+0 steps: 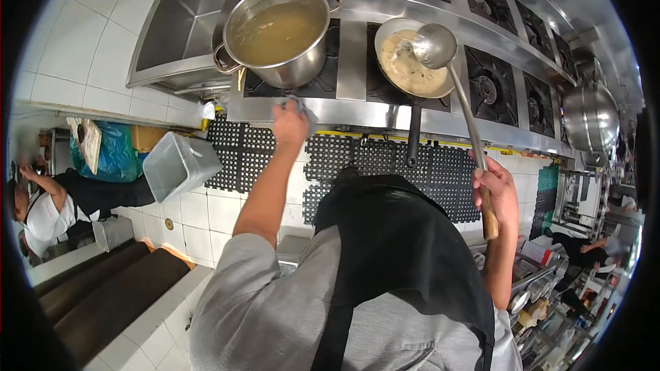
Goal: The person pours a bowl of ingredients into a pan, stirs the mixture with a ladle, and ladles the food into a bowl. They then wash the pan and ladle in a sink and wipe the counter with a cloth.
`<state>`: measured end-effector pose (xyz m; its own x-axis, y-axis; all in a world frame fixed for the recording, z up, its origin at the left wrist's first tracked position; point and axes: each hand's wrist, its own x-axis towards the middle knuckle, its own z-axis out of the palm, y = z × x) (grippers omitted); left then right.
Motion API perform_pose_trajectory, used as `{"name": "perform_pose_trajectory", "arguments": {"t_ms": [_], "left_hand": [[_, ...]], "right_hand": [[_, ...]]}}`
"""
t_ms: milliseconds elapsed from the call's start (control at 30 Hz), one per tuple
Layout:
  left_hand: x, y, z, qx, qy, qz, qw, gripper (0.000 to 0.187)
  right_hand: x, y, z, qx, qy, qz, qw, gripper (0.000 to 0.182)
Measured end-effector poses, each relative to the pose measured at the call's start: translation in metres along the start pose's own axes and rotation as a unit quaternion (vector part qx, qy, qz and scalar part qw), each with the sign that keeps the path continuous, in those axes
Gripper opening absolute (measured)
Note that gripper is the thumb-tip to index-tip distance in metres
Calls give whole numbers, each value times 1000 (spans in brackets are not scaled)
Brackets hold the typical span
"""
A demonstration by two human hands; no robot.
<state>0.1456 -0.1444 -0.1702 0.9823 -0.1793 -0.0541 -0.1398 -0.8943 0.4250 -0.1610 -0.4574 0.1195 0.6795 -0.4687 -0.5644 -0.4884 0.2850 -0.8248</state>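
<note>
My right hand (496, 189) is closed around the wooden end of a long-handled ladle (467, 113). The ladle's steel bowl hangs over the right part of a frying pan (412, 72), which holds a pale, creamy liquid with darker bits. That pan sits on a burner, its black handle pointing toward me. At the stove's front edge, my left hand (290, 124) grips a grey cloth (307, 115). Just beyond it stands a large steel stockpot (292, 69) of cloudy yellowish broth, with a loop handle on either side.
Several burners (488, 89) continue to the right, and a large steel pot (590, 117) stands at the far right. A sink (182, 24) adjoins the stove's left end. On the left are a clear plastic bin (180, 165) and another person (58, 203). Black perforated mats (237, 151) cover part of the floor.
</note>
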Motion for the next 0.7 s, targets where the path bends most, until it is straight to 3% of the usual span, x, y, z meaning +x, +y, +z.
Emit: {"name": "perform_pose_trajectory", "arguments": {"t_ms": [200, 300, 433, 600, 667, 700], "left_hand": [[-56, 106, 54, -101, -30, 122, 987, 53], [-75, 134, 64, -89, -25, 166, 982, 57], [-64, 95, 72, -93, -31, 185, 978, 63], [-28, -3, 29, -51, 23, 77, 995, 60], [-22, -11, 0, -89, 36, 57, 994, 57], [-24, 1, -18, -96, 53, 95, 989, 57]], "right_hand": [[5, 3, -1, 3, -16, 2, 1000, 46], [10, 3, -6, 4, -27, 8, 1000, 46], [10, -3, -7, 5, -22, 0, 1000, 40], [11, -5, -13, -20, 7, -28, 999, 34], [25, 6, -18, -39, 13, -57, 998, 30], [30, 8, -17, -63, 14, -81, 995, 25]]}}
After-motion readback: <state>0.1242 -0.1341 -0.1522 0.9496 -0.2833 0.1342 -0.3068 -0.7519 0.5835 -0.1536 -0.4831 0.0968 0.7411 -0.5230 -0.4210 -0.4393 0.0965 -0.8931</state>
